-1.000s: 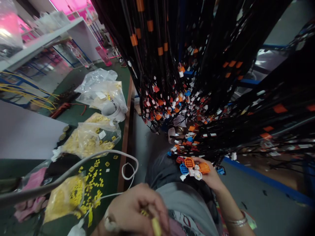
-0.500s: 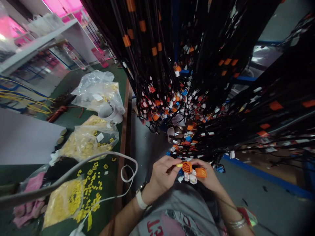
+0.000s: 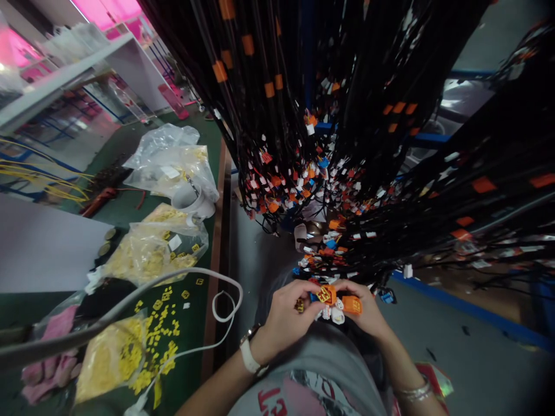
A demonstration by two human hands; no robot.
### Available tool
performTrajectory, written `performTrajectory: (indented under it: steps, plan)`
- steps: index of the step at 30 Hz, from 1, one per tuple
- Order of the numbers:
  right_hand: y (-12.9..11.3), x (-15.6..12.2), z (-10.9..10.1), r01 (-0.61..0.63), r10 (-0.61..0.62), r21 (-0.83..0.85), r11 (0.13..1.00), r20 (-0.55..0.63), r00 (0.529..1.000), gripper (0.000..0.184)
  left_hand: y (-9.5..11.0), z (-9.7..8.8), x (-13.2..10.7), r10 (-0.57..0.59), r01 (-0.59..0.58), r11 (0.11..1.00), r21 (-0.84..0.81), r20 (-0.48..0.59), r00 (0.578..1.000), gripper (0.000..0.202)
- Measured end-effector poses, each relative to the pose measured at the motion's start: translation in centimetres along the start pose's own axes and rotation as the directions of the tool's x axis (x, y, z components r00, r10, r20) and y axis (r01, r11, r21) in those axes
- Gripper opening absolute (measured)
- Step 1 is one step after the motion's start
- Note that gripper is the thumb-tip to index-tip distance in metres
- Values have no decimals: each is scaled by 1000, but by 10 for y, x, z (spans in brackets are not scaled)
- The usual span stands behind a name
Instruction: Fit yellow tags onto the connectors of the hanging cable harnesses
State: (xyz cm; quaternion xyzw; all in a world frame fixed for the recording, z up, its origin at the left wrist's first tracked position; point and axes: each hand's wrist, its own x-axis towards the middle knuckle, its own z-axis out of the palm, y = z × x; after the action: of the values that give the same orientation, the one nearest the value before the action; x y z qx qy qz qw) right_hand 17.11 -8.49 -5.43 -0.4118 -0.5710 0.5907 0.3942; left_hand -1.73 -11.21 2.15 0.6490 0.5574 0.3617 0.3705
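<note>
**Hands meet on an orange connector beneath hanging harnesses**

Both hands work close together over the lap. The left hand (image 3: pixel 286 315), a pale watch band at its wrist, has its fingers pinching a small yellow plastic insert (image 3: pixel 323 295) against the face of a blocky orange connector (image 3: pixel 328 294). The right hand (image 3: pixel 368 312) cups a cluster of hard plastic plugs, its fingers curled round a second orange connector (image 3: pixel 352 304) and glossy white ones beside it. Just above hang dense black wire harnesses (image 3: pixel 329 144) banded with orange tape. On the green table (image 3: pixel 191 346) to the left lie crinkled clear bags of yellow clips (image 3: pixel 150 251), loose yellow pieces and a smooth white cable (image 3: pixel 225 289).
</note>
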Motion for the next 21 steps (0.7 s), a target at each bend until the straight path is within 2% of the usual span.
performTrajectory:
  steps: [7, 11, 14, 17, 21]
  plan:
    - [2, -1, 0, 1, 0, -1, 1000, 22, 1000, 24, -4, -5, 4, -5, 8, 996, -89, 34, 999, 18]
    - [4, -1, 0, 17, -17, -12, 1000, 33, 999, 22, -4, -7, 6, -8, 11, 997, -82, 39, 999, 15]
    - [6, -1, 0, 34, -34, -23, 999, 34, 999, 21, -4, -6, 5, -51, 54, 994, -90, 36, 998, 8]
    - [7, -1, 1, 40, -39, -32, 999, 22, 999, 20, -3, -5, 3, -94, 98, 991, -93, 40, 995, 10]
    - [7, 1, 2, 49, -48, -29, 998, 23, 999, 20, -1, -5, 1, -150, 156, 985, -67, 93, 984, 7]
